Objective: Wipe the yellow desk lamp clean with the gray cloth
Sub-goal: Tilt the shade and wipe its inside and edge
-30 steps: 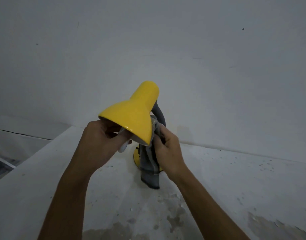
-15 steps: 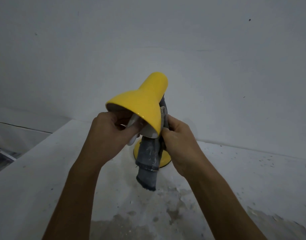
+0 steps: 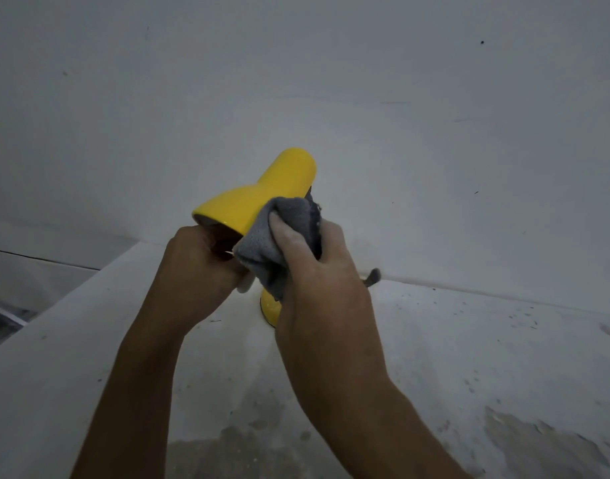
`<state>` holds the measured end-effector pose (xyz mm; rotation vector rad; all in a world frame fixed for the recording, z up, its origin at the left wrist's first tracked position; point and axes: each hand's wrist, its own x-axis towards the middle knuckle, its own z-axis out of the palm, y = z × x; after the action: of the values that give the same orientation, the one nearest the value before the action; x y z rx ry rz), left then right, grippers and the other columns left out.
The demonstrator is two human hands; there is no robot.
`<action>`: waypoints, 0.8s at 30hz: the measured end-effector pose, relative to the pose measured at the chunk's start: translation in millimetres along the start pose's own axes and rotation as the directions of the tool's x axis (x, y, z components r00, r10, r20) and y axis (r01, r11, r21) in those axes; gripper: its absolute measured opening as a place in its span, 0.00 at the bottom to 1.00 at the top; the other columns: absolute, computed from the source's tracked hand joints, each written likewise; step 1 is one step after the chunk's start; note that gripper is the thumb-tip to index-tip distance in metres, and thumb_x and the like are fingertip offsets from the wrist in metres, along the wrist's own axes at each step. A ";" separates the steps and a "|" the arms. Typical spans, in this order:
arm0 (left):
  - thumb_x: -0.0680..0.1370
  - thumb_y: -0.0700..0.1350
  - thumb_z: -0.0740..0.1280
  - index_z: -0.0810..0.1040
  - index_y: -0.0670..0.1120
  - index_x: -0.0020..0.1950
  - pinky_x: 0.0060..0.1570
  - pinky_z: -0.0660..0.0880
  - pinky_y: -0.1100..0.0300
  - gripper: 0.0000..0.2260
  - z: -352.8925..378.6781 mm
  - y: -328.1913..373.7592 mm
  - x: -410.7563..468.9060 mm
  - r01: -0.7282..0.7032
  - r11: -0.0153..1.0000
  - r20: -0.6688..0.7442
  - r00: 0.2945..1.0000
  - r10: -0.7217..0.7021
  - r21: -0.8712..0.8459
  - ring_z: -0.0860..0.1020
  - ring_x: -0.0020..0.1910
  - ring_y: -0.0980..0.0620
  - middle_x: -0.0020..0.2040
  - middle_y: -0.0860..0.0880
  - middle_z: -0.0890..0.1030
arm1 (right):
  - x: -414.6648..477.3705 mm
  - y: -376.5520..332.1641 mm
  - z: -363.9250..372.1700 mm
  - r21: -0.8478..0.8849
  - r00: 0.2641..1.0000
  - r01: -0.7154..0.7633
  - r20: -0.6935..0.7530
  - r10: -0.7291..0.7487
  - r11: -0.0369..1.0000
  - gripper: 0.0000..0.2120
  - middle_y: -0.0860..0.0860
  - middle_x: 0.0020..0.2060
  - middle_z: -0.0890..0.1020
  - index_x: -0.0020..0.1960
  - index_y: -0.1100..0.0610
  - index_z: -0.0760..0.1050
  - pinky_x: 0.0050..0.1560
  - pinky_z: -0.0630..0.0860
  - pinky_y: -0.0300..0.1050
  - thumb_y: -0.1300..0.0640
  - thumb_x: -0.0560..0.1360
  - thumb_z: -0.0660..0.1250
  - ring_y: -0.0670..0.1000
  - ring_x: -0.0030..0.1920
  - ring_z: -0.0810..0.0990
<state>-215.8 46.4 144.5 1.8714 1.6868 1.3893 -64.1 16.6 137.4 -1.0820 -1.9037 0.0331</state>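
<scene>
Both hands are busy mid-wipe: the left hand [image 3: 196,271] is curling fingers round the yellow desk lamp [image 3: 258,198] shade's rim, and the right hand [image 3: 317,271] is pinching the gray cloth [image 3: 279,229] against it. The next move is probably calling for sweeping toward the neck.

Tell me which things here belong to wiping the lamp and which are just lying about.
In the job: yellow desk lamp, gray cloth, left hand holding the shade's rim, right hand pressing the cloth on it.
Lying about: white table, its dark stain, small gray thing behind the right hand, unclear.
</scene>
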 end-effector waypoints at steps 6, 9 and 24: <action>0.71 0.49 0.71 0.78 0.53 0.24 0.44 0.81 0.49 0.14 -2.1 -4.3 0.6 0.011 0.992 -0.011 1.000 -0.013 -0.123 0.85 0.35 0.54 0.26 0.52 0.82 | 5.6 31.1 33.4 0.354 0.980 -0.087 -0.138 0.144 0.931 0.21 0.53 0.57 0.73 0.70 0.52 0.68 0.45 0.72 0.30 0.56 0.78 0.53 0.44 0.48 0.74; 0.68 0.55 0.69 0.80 0.54 0.26 0.46 0.81 0.45 0.12 -2.4 -3.7 1.3 0.017 0.992 0.000 1.000 -0.017 -0.121 0.85 0.36 0.52 0.28 0.50 0.83 | 8.8 48.9 48.2 0.503 0.976 -0.177 -0.021 0.217 0.846 0.17 0.53 0.52 0.78 0.65 0.53 0.71 0.50 0.77 0.43 0.56 0.79 0.52 0.49 0.49 0.77; 0.64 0.60 0.70 0.83 0.49 0.35 0.47 0.81 0.42 0.15 -3.6 1.4 -1.4 0.081 0.981 0.004 0.997 -0.081 -0.175 0.85 0.37 0.51 0.33 0.49 0.85 | 59.6 68.1 61.0 0.487 0.913 -0.142 -0.272 0.304 0.862 0.15 0.54 0.50 0.76 0.62 0.57 0.75 0.45 0.71 0.29 0.65 0.79 0.56 0.44 0.44 0.74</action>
<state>-217.6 43.4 146.7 1.6872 1.5680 1.4574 -74.2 122.9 114.7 -0.9070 -1.3529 0.3890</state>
